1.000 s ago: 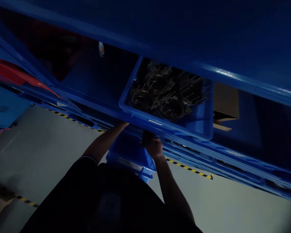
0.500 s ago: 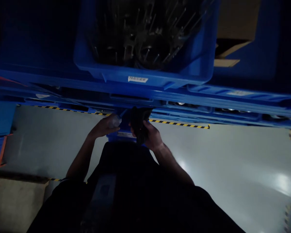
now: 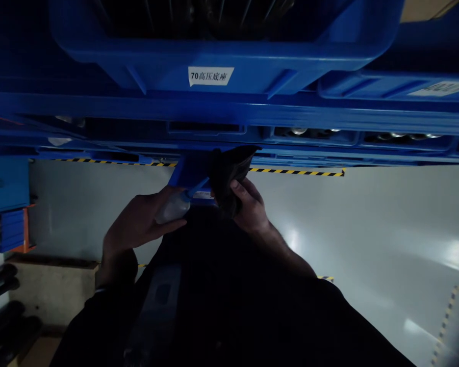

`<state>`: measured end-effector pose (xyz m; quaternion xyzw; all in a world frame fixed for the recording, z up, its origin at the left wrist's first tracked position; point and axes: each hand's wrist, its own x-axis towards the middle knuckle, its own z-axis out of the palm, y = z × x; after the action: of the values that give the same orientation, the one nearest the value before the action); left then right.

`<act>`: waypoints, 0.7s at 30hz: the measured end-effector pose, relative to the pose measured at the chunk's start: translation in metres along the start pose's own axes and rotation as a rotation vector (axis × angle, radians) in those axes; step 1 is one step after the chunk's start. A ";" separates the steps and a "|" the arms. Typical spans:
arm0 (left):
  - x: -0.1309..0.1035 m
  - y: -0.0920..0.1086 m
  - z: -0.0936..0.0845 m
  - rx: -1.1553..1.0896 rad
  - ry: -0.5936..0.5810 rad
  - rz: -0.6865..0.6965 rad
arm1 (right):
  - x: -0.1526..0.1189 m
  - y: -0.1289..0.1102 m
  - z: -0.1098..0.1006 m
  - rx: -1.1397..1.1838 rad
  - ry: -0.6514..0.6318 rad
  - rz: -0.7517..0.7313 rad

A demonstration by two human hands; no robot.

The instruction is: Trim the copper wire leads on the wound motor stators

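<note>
My left hand [image 3: 141, 219] is wrapped round a translucent squeeze bottle [image 3: 173, 208] with a blue nozzle that points up and right. The nozzle's tip reaches the edge of a dark cloth-like piece [image 3: 227, 178]; whether they touch I cannot tell. That black piece is gripped in my right hand [image 3: 250, 206], thumb on its near face and the other fingers mostly hidden behind. Just beyond both hands is a blue bin [image 3: 191, 171] with a white label, partly covered by the hands.
A large blue bin [image 3: 252, 58] labelled "70高压底座" holds dark metal parts on the shelf above. More blue bins [image 3: 390, 86] line the rack at right. Yellow-black tape [image 3: 298, 172] marks the grey floor [image 3: 367, 219]. A blue cabinet [image 3: 7, 183] stands at left.
The view has shifted closer to the shelf, so the upper bin looks larger. My left hand has turned, bringing the bottle's nozzle toward the black piece, which is now tilted right.
</note>
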<state>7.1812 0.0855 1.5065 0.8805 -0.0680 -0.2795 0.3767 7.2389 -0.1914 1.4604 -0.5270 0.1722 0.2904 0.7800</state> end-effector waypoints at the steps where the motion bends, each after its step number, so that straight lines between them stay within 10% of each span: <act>1: 0.001 0.001 -0.001 0.033 -0.017 -0.009 | -0.001 0.002 0.000 0.007 0.008 0.000; 21: -0.024 0.004 -0.029 0.473 -0.283 -0.058 | -0.005 0.044 -0.013 -0.005 -0.089 0.306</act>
<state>7.1771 0.1089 1.5362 0.8977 -0.1579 -0.3869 0.1393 7.2077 -0.1928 1.4257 -0.4830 0.2152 0.4292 0.7322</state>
